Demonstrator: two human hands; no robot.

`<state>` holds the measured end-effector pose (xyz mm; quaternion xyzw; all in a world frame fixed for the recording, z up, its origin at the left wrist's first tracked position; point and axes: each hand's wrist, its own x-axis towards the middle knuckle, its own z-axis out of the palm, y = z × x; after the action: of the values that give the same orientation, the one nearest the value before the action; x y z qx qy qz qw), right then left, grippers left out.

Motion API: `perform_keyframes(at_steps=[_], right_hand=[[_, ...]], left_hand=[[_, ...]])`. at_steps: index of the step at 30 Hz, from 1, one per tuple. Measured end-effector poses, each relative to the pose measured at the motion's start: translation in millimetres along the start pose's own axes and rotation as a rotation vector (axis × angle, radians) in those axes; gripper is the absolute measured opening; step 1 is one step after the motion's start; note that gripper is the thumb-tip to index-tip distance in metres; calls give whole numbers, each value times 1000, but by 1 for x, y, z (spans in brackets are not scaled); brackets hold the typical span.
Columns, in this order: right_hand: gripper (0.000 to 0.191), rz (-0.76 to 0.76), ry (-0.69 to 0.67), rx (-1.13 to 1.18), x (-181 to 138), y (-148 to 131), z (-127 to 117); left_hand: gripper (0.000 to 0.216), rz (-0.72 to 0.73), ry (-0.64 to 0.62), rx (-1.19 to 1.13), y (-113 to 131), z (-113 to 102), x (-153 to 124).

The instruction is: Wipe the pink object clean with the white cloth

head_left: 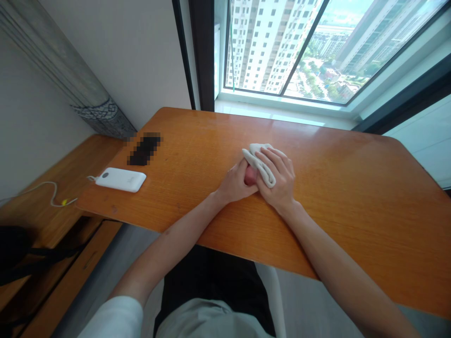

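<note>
A small white cloth (260,162) lies bunched on the orange-brown wooden table (352,197), near its middle. My right hand (278,178) rests over the cloth with fingers curled round it. Tucked against it from the left is my left hand (237,182), its fingers closed and pressed to the cloth's lower end. Both forearms reach in from the near edge of the table.
A white power bank (120,179) with a white cable (52,195) lies at the table's left end. Beside it sits a dark, blurred flat object (143,149). A lower wooden shelf (52,188) stands to the left, a large window (317,47) behind the table.
</note>
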<state>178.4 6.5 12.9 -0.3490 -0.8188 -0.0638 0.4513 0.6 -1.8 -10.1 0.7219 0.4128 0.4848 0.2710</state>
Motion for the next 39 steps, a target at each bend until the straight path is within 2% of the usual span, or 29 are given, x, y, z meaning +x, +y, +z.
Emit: perform_keyframes(at_steps=[6,11,14,19,29,39], right_hand=[[58,-48,-39,-7,2,-5,-1],[57,-84,-74,-25,5,-10,-1],[56,-66,-85,-23,5,-11,-1],[57,-13,-84,44,3,-5,1],[44,92,-8,183,4,0,3],[40,205,81,324,3,5,6]], left_hand=[[62,-25,46,64,-3,-1,-2],[36,-95,-4,64,-2,-2,-2],[30,-99,-10,37,-3,-2,0],[42,-95,4,39,-6,0,1],[61,-70,-4,58,2,-1,3],[60,-54,-3,65,7,-2,3]])
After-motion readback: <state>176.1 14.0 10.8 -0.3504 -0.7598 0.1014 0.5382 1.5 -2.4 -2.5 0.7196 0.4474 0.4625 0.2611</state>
